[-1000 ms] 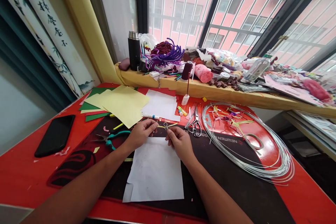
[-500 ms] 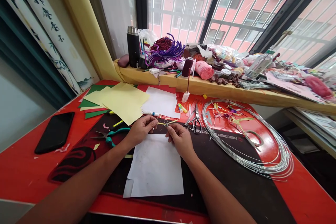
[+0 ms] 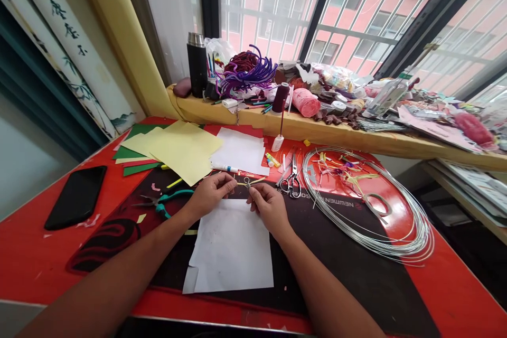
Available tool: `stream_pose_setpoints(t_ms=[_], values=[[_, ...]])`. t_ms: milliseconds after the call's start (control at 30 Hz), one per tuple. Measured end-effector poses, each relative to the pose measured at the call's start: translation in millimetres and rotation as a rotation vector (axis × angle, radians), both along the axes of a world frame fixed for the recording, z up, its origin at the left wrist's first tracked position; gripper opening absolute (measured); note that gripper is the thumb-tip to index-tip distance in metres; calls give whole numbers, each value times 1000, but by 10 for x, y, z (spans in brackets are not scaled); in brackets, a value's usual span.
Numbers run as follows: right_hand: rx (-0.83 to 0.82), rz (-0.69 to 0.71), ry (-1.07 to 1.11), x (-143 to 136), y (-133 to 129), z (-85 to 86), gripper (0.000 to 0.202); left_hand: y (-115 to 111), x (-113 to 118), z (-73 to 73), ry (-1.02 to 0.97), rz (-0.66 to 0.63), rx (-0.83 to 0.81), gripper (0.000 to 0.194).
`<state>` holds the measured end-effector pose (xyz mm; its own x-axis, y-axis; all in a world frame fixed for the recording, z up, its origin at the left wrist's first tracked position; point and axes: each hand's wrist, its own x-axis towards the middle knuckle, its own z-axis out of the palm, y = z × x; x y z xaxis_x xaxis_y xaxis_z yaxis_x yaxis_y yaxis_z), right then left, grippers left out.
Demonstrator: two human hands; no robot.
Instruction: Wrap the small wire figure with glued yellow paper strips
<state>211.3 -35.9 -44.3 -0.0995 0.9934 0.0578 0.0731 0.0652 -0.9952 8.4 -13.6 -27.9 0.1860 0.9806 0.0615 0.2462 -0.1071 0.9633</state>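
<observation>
Above a white sheet of paper (image 3: 233,248), both hands are closed on one small piece. It is a bent silver wire (image 3: 247,181) with little loops, and a thin yellow strip (image 3: 258,180) runs across it. My left hand (image 3: 209,195) pinches the strip's left end between thumb and fingers. Thumb and forefinger of my right hand (image 3: 271,210) grip the wire just below its loops. Pliers with teal handles (image 3: 161,203) lie left of my left hand. Scissors (image 3: 292,182) rest beyond my right hand.
A large coil of silver wire (image 3: 420,237) lies at the right, with colourful scraps inside it. Yellow paper (image 3: 190,148) and a black phone (image 3: 77,198) are at the left. A white bottle (image 3: 278,142) stands before the crowded sill, near a black flask (image 3: 197,68).
The whole view has shifted slightly, so things sit a little further left and higher. Both hands keep their pinch on the wire and strip, with hardly any movement.
</observation>
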Motion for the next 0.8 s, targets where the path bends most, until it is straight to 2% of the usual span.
stream_pose_setpoints(t_ms=[800], values=[[-4,1,37,-8,19,-50,26,46,-27,-36,-60,45,-42,47]])
